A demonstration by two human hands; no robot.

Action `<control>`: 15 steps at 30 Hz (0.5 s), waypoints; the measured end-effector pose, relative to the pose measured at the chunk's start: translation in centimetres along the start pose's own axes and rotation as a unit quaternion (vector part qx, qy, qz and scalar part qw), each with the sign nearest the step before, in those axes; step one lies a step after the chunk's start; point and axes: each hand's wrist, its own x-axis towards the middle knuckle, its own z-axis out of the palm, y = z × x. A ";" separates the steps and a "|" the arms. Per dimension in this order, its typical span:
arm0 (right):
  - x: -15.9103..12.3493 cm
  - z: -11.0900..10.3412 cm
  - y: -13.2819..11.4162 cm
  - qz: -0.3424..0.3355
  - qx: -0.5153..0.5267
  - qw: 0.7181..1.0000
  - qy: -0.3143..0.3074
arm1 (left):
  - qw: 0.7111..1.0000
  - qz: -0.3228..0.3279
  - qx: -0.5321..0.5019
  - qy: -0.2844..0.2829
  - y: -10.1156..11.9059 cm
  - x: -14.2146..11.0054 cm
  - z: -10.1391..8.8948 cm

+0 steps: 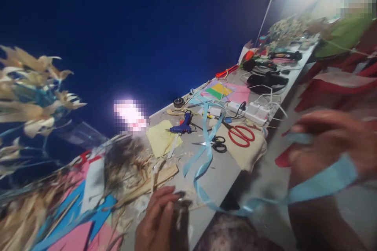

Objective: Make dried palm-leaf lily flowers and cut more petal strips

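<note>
My left hand (pixel 156 219) is low in the middle of the head view, fingers wrapped round a dark bundle of stems (pixel 180 223) at the table's near edge. My right hand (pixel 330 141), blurred by motion, is out to the right and off the table. Its fingers are closed on a light blue ribbon (pixel 321 184). The ribbon runs from that hand down past the table edge and back up over the grey table (pixel 224 172) in loose loops. A dried-leaf arrangement with blue strips (pixel 32 94) stands at the far left.
On the table lie a blue glue gun (pixel 182 125), red-handled scissors (pixel 240 133), black-handled scissors (pixel 216 144), a white power strip (pixel 255 111), coloured paper sheets (pixel 224 91) and dried husk scraps (pixel 132 168). A blue wall rises behind. Another person in green sits at the far right (pixel 344 35).
</note>
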 end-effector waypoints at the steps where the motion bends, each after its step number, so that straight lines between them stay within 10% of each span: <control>1: -1.4 1.6 -1.5 -0.026 0.033 0.999 -0.027 | 0.998 -0.040 -0.035 -0.016 0.2 -0.5 0.1; 3: -4.4 4.9 -4.5 -0.175 0.171 0.950 -0.192 | 0.973 -0.156 -0.151 -0.078 0.3 -1.3 0.6; 6: -8.3 8.4 -7.7 -0.291 0.277 0.785 -0.471 | 0.939 -0.253 -0.210 -0.100 -0.1 -2.1 1.0; 8: -9.6 9.3 -8.4 -0.307 0.288 0.736 -0.529 | 0.930 -0.281 -0.220 -0.087 -0.3 -2.3 1.0; 15: -8.9 7.5 -7.6 -0.240 0.362 0.749 -0.501 | 0.922 -0.260 -0.276 -0.074 -0.2 -2.0 0.7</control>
